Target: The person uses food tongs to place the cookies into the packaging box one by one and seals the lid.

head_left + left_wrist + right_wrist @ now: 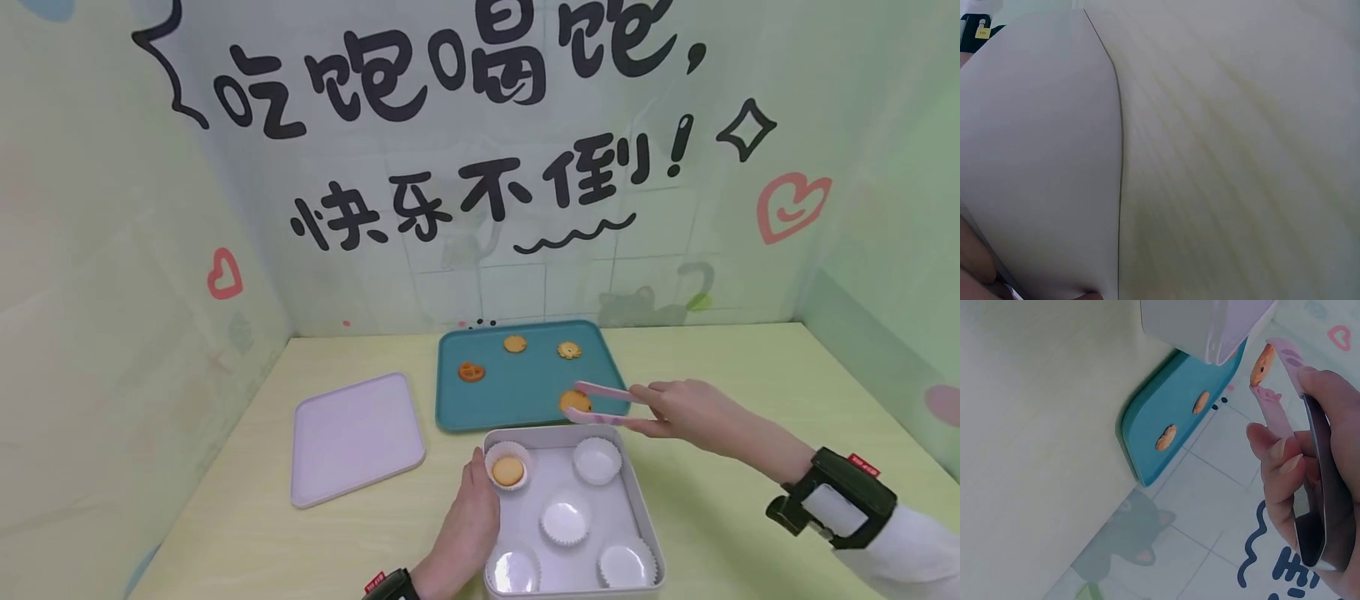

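Note:
In the head view my right hand [690,412] grips pink-tipped tongs [603,389]. Between their tips is a round cookie [574,402], seen edge-on as a cookie [1263,365] in the right wrist view, lifted over the near right corner of the teal tray [525,404]. My left hand [472,517] holds the left wall of a white box [648,517]. Inside the box stand several white paper cups, one of them an empty cup [566,518]; the cup at the far left bears a round cookie [507,471].
On the teal tray lie a pretzel-shaped cookie [472,372], a round cookie [515,343] and a flower-shaped cookie [569,350]. A lilac tray [356,442] lies to the left of the box. Printed cloth walls [450,292] border the table at the back and sides.

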`<state>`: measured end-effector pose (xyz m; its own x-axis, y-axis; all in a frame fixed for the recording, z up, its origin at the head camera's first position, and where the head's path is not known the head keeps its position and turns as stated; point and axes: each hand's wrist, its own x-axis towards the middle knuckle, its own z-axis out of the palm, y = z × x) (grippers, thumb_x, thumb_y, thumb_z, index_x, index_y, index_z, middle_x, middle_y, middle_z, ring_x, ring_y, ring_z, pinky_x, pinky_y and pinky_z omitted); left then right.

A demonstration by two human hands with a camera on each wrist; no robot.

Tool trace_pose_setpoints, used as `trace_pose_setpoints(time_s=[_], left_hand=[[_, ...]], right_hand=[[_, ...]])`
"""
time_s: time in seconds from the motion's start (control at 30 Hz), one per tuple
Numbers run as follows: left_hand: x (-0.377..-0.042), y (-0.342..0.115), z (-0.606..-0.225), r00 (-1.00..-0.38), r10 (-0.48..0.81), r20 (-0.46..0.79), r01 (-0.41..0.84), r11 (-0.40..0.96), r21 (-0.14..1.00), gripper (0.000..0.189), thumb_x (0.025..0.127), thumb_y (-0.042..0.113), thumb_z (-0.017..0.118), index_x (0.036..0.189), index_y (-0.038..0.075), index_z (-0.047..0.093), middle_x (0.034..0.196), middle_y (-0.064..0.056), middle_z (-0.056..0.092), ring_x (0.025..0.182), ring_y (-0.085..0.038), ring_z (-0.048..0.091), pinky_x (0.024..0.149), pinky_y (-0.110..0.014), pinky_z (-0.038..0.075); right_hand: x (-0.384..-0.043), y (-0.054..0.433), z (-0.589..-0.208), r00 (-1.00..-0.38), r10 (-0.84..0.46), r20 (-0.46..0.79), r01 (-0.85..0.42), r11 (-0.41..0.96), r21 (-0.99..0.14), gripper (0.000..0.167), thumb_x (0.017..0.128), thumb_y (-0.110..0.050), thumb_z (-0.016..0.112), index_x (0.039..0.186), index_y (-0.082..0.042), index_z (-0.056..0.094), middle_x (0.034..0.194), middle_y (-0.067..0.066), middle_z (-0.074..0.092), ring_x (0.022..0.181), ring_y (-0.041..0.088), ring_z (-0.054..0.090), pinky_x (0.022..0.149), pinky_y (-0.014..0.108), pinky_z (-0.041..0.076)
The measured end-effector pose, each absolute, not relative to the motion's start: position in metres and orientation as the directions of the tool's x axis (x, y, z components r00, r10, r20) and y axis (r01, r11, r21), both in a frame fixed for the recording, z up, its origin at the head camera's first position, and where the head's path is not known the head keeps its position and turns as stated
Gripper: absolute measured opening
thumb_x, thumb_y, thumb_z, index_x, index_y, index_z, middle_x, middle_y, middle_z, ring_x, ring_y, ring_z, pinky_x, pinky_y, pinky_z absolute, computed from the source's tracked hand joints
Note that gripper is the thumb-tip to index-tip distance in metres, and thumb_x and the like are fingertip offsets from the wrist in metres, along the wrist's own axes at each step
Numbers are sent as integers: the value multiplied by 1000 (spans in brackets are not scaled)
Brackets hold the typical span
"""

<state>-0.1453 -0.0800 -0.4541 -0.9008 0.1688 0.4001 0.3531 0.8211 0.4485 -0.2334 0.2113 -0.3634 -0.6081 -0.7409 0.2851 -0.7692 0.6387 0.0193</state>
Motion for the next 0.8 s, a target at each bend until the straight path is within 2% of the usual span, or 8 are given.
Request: trace_pose_setpoints(time_s=[0.13, 0.57, 0.8], left_hand=[[-146, -80, -453, -910, 165, 381, 345, 811, 473, 42, 84, -10, 46, 122, -22, 31, 104, -30, 44, 93, -37, 53, 69, -38, 50], [-145, -80, -453, -915, 158, 371, 335, 808, 484, 43, 83, -10, 45, 122, -22, 31, 105, -30, 44, 92, -37, 53, 66, -37, 51], [-146, -80, -453, -918, 160, 362, 334, 803, 493, 43, 84, -10, 44, 123, -22, 31, 106, -31, 44, 94, -38, 53, 71, -39, 50]], right_hand=[[-219, 220, -362, -575, -761, 301, -791, 611, 33, 27, 79, -31, 69, 85, -10, 54, 60, -13, 34, 42, 2, 33, 39, 20, 32], [-198, 224, -369, -552, -793, 260, -801, 590, 100, 32, 76, -34, 70, 85, -7, 57, 60, -10, 37, 40, 4, 32, 36, 23, 34], [-196, 214, -367, -586, -789, 185, -779, 612, 138, 32, 78, -36, 69, 84, -6, 58, 59, -7, 40, 41, 8, 34, 36, 24, 33]])
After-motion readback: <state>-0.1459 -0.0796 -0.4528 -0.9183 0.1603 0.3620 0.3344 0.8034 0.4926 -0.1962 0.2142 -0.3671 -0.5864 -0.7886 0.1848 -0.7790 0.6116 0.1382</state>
